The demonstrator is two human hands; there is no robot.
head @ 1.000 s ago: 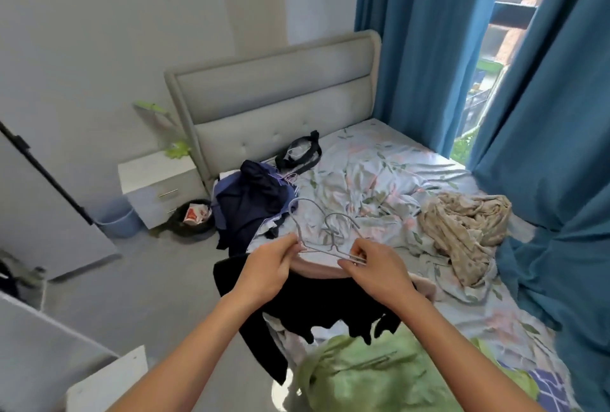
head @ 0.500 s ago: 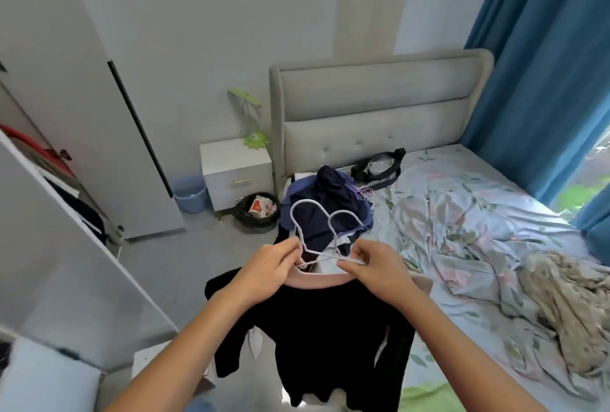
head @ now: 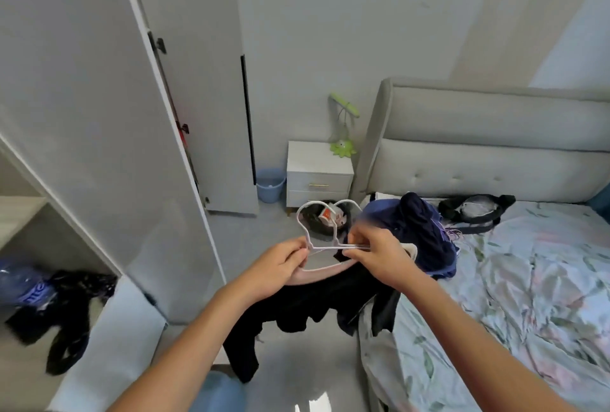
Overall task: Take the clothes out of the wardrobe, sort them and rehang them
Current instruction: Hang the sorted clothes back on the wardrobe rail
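Observation:
My left hand (head: 280,263) and my right hand (head: 376,253) both pinch a pair of white wire hangers (head: 325,230) held in front of me, hooks pointing up. A black garment (head: 303,309) with a pink collar hangs from them and drapes down over the floor. The open wardrobe (head: 99,134) stands at the left, with dark clothes (head: 66,296) lying on its lower shelf. A pile of navy and purple clothes (head: 422,230) sits on the bed (head: 528,296) near the headboard.
A white nightstand (head: 318,177) with a green lamp (head: 343,144) stands beside the grey headboard. A blue bin (head: 270,185) and a black bin (head: 321,220) sit on the floor near it. A black bag (head: 475,211) lies on the floral sheet.
My view has swung left from the bed and curtains toward the wardrobe. Both hands keep hold of the hangers and the black garment moves with them.

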